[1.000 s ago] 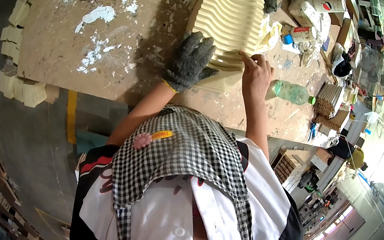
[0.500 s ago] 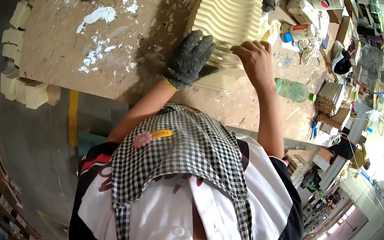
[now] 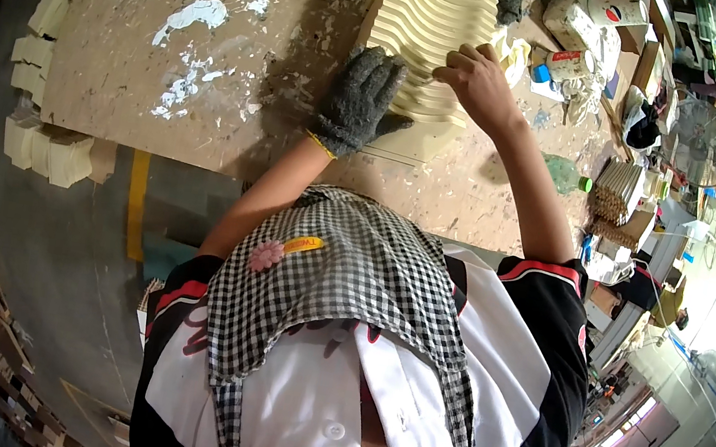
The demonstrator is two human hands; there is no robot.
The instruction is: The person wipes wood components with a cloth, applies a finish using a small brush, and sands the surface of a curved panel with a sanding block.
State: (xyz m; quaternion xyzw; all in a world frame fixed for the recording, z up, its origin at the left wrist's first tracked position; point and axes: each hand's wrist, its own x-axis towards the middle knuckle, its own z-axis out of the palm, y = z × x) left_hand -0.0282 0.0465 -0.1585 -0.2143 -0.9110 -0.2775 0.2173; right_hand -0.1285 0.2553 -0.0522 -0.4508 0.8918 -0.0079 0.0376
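Shifted since the earlier frame: the right hand (image 3: 483, 86), now farther forward; on the paint-spotted workbench (image 3: 245, 136) the cream ridged stack (image 3: 438, 12) lies ahead, long axis running forward, both hands at its near end; the gloved left hand (image 3: 357, 97) lies flattish on the left edge, thumb spread; the right curls narrowly over the right half; whether it pinches anything is unclear.

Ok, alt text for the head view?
A gloved left hand and bare right hand are at the near end of a wavy-ridged cream workpiece on a paint-spattered table. A green bottle lies to the right.
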